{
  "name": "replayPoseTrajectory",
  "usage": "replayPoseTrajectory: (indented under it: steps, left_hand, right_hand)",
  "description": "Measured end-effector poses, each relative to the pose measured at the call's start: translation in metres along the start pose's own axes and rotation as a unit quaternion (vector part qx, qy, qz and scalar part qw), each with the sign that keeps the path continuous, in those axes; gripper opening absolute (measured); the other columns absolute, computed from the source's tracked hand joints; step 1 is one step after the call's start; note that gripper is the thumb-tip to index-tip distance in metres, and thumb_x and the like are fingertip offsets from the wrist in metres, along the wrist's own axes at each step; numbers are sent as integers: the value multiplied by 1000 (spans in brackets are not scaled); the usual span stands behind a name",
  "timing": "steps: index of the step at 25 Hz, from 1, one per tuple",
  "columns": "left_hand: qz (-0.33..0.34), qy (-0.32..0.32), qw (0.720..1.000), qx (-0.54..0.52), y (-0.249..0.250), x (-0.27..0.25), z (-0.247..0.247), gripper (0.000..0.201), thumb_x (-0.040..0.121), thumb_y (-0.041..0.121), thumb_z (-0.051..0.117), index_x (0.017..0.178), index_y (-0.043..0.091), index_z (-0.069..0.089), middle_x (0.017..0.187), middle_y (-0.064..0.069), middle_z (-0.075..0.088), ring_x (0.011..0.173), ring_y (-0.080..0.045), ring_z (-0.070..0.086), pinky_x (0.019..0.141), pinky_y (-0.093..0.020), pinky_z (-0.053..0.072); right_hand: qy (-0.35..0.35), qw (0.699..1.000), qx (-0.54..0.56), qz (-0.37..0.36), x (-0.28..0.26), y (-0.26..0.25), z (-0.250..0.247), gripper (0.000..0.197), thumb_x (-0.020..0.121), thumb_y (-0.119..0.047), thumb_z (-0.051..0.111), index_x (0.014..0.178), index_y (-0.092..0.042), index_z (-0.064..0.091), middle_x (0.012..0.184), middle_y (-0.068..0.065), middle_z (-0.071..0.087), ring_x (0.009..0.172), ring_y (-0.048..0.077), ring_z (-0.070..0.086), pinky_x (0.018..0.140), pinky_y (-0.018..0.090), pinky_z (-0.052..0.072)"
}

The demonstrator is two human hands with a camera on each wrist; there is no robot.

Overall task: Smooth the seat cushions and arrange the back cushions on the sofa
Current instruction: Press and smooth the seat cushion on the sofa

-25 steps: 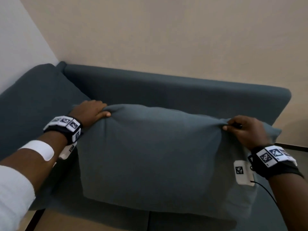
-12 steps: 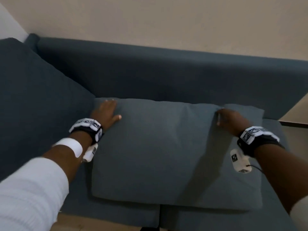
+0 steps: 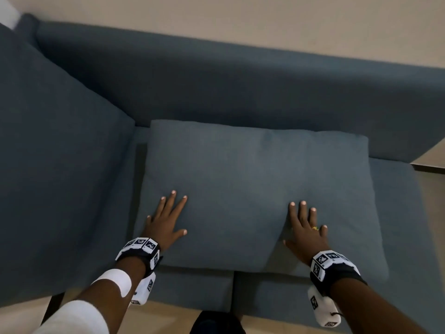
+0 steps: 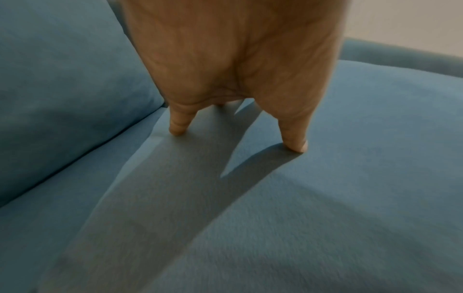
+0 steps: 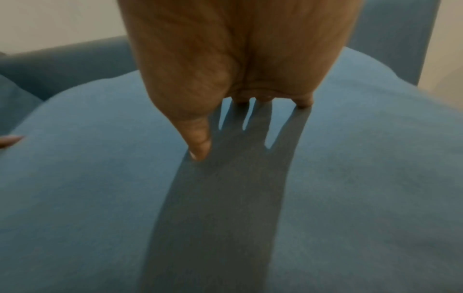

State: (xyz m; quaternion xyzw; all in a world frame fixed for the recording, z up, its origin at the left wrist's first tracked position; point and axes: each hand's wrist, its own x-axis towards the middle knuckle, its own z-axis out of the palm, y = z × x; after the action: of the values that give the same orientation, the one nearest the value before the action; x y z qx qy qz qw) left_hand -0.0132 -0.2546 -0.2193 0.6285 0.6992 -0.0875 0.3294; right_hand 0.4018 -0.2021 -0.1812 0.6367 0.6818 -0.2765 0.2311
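A blue-grey back cushion lies flat on the sofa's seat cushions, its far edge close to the sofa backrest. My left hand rests flat on the cushion's near left part, fingers spread and straight. My right hand presses flat on its near right part, fingers spread too, a ring on one finger. In the left wrist view the left hand touches the cushion with its fingertips. The right wrist view shows the right hand the same way on the cushion.
A second, larger blue cushion fills the left side of the sofa, leaning at the corner. A beige wall runs behind the backrest. Wooden floor shows in front of the sofa and at its right end.
The cushion, held upright by its top corners a second ago, now lies flat on the seat. Both hands let go of the corners and slid toward me, and now lie flat.
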Motion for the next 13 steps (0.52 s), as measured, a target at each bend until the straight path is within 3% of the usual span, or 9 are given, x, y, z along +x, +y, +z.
replayPoseTrajectory:
  steps: [3,6,10,13]
  left_hand:
    - [-20,28,998,-53,0,-18,18,105,86,46,70,152,51,-12,153,29,-36,153,-19,-16,108,-73,28]
    - [-52,73,987,-136,-4,-28,36,99,86,41,71,155,48,-1,160,23,-25,154,-19,-14,110,-73,23]
    - [-76,151,965,-201,-17,-38,55,114,80,41,79,157,38,-6,157,18,-36,153,-19,-15,116,-64,19]
    - [-173,160,937,-260,-37,-36,59,135,67,54,84,158,23,-11,159,9,-35,154,-24,-11,119,-58,18]
  right_hand:
    - [33,999,19,-1,-10,-24,12,107,94,-46,60,154,-28,-27,161,6,-33,150,42,-20,118,66,16]
    - [96,994,-12,-52,-7,-65,31,101,94,-54,53,156,-24,-21,164,10,-26,150,44,-18,117,67,7]
    - [155,965,-36,-209,-6,-147,67,107,88,-48,65,159,-11,-6,165,9,-16,152,31,-12,117,67,7]
    - [230,913,-44,-334,-13,-220,61,104,86,-47,69,159,-8,6,166,8,-4,153,31,3,118,64,18]
